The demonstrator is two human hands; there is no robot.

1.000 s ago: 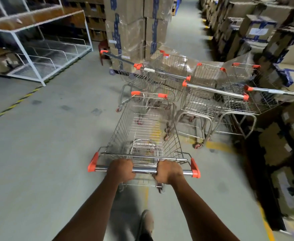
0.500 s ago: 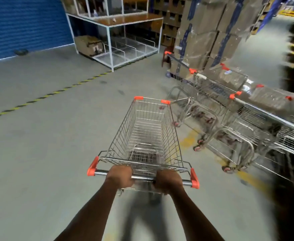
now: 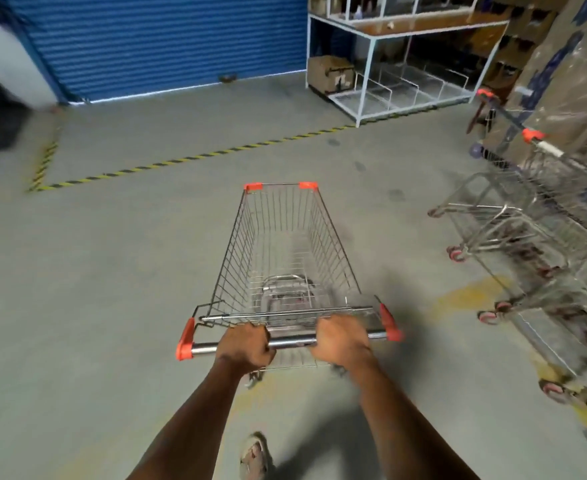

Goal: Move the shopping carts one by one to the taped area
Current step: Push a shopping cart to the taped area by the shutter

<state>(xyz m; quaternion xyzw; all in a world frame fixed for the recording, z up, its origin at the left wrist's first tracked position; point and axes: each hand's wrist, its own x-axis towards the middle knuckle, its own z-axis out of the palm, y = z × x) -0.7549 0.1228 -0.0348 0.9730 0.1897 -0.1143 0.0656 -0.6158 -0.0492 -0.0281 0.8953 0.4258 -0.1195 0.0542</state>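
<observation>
An empty wire shopping cart (image 3: 285, 251) with orange corner caps stands on the grey floor straight in front of me. My left hand (image 3: 247, 346) grips its chrome handle bar left of centre. My right hand (image 3: 340, 337) grips the same bar right of centre. Ahead, yellow-and-black striped tape (image 3: 195, 156) marks off an area of floor in front of a blue roller door (image 3: 167, 43). Several other carts (image 3: 541, 237) are parked in a row at the right.
A white metal rack (image 3: 403, 60) with a cardboard box under it stands at the back right. Stacked cardboard boxes (image 3: 569, 74) rise behind the parked carts. A dark blurred shape sits at the far left edge. My sandalled foot (image 3: 254, 457) shows at the bottom.
The cart and my view have swung left, away from the parked carts and box stacks. The blue door and taped area have come into view ahead. Both hands kept their grip.
</observation>
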